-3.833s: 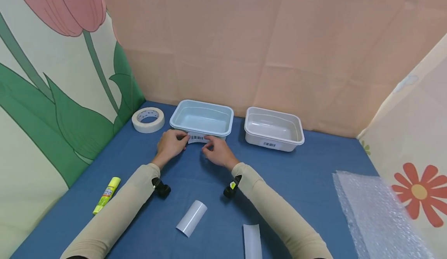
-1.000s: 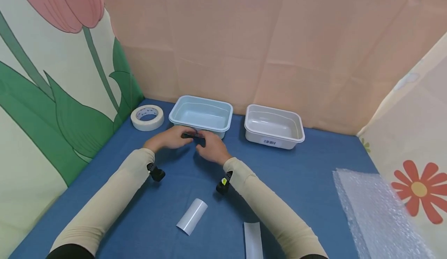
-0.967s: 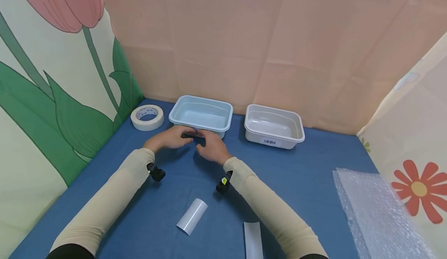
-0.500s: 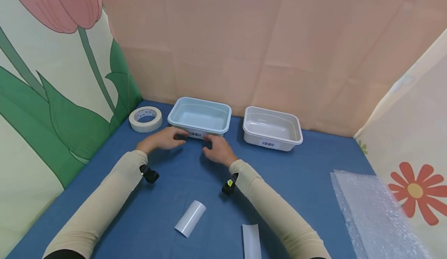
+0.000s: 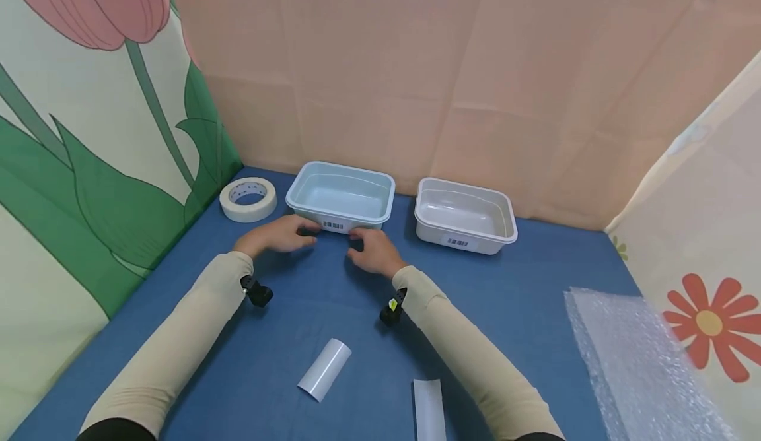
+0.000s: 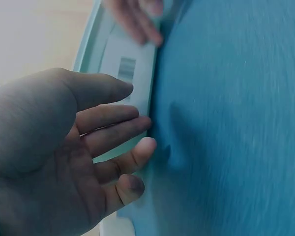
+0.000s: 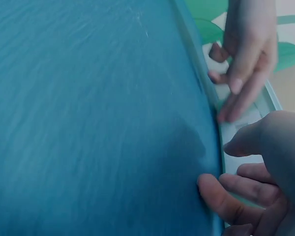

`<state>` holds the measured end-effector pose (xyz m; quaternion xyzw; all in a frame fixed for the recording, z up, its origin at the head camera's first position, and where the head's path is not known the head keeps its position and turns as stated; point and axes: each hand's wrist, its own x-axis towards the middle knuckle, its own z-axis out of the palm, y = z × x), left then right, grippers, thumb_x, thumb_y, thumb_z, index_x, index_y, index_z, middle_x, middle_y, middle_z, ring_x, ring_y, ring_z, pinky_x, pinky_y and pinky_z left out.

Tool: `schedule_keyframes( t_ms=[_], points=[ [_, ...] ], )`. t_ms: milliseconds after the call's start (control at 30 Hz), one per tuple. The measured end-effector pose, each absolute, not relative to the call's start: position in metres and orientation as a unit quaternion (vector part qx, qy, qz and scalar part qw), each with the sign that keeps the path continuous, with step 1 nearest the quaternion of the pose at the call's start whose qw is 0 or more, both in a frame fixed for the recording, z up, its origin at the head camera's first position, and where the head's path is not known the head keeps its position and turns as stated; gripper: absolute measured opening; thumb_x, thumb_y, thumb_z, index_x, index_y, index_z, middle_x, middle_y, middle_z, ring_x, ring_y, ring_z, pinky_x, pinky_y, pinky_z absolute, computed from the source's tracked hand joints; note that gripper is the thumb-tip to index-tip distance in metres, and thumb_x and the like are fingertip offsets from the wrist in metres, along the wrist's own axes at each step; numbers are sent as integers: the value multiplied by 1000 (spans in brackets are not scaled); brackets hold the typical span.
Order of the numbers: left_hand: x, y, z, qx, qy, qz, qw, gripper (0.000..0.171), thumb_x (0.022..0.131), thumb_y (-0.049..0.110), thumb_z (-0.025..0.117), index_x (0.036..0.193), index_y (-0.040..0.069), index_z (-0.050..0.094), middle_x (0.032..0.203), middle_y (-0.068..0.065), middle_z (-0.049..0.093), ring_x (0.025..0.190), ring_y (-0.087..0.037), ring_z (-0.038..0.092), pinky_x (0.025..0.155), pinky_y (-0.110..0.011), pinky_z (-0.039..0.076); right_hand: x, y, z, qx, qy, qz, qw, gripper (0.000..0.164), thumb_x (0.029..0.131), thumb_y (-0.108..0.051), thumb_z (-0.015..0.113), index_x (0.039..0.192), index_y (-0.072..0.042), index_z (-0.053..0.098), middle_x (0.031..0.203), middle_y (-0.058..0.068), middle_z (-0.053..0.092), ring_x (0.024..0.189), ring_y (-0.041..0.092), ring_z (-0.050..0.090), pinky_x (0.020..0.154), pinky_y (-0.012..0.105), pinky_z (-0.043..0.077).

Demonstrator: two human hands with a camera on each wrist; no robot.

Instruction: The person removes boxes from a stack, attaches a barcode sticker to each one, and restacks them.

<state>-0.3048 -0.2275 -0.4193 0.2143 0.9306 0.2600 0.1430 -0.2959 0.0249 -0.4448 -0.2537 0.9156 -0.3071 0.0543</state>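
Note:
A light-blue plastic box (image 5: 341,193) stands near the back of the table, with a white barcode label (image 5: 333,226) flat on its front wall. My left hand (image 5: 279,233) is at the left end of that label, its index and middle fingers fairly straight along the box front and its thumb apart. On the other side, my right hand (image 5: 376,251) has its fingertips at the label's right end. Nothing is held in either palm. In the left wrist view the barcode (image 6: 127,69) shows between the two hands, partly behind the left thumb.
A white box (image 5: 466,213) with its own barcode label stands to the right. A roll of masking tape (image 5: 248,214) lies at left. Two curled pieces of glossy pale paper (image 5: 324,370) (image 5: 429,409) lie in front, and bubble wrap (image 5: 642,362) covers the right side.
The label's lower edge, curled away from the blue box at first, now lies flat. The hands came together over it, then parted toward its ends; the boxes stay in place.

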Motion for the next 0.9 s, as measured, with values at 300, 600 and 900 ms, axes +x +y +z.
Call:
schedule_keyframes(
  t_ms=[300,600,900],
  points=[
    [-297,-246,-415,199,933,256,153,49,106,22,53,147,-5,51,148,-26,55,135,-41,56,112,-58,43,-290,65,-445,-247,916,-312,53,43,99,-22,67,139,-7,63,138,10,68,134,28,60,111,47,48],
    [-289,-239,-420,69,941,317,96,50,103,31,58,135,-8,52,123,-26,62,108,-35,61,90,-46,52,-274,127,-427,-229,916,-330,2,33,99,-23,68,128,-8,71,126,8,74,92,21,70,84,38,57],
    [-285,-242,-423,-21,889,456,-42,88,102,40,60,162,1,10,155,-35,34,124,-48,52,101,-59,48,-276,234,-396,-101,914,-334,-206,35,98,-27,69,124,-4,71,114,22,67,103,37,61,89,47,47]
  ],
)
